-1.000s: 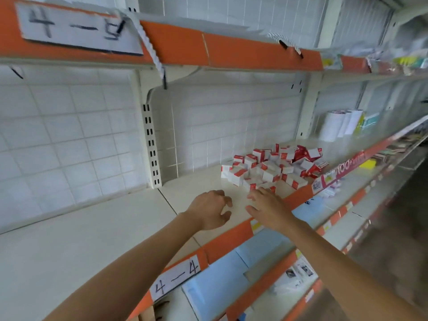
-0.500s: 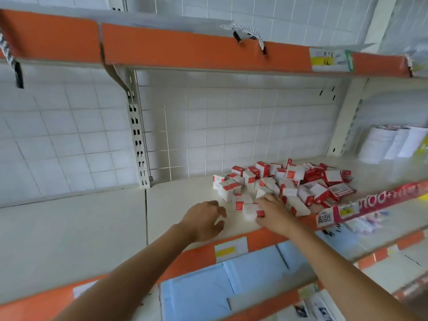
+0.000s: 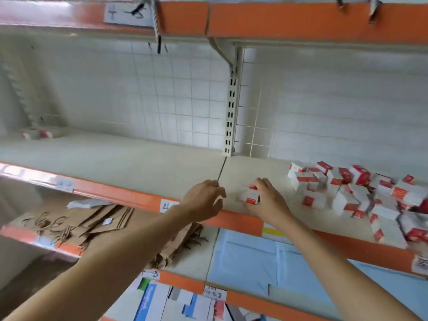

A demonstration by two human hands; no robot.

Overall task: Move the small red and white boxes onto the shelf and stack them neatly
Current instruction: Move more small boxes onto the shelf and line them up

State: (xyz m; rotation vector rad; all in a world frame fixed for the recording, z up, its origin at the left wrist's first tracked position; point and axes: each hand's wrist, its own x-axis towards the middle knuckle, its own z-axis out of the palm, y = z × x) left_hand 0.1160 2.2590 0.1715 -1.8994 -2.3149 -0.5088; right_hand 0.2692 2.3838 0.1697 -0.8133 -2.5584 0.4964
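Fingers of the right hand: curling round one small red and white box, thumb on the near side and fingertips over its top and far edge, so the box is sitting at the very tips, poking out to the left of the palm.
Held box: being gripped low over the shelf near its orange front edge, just right of the seam between two shelf boards; whether it is touching the surface I cannot tell.
Fingers of the left hand: hanging loosely curled and holding nothing, hovering over the front edge just left of the held box, a small gap lying between the two hands.
Pile of boxes: lying jumbled on the same shelf well to the right of the held box, some upright, some tipped; blurred at the far right.
Far left of the shelf: a couple of red and white boxes sitting against the back, too blurred to make out more.
Lower shelf: brown paper bags lying flat on the left, light blue sheets lying under the right forearm.
Back wall: white grid panel standing behind the shelf, with a slotted upright rising from the seam.
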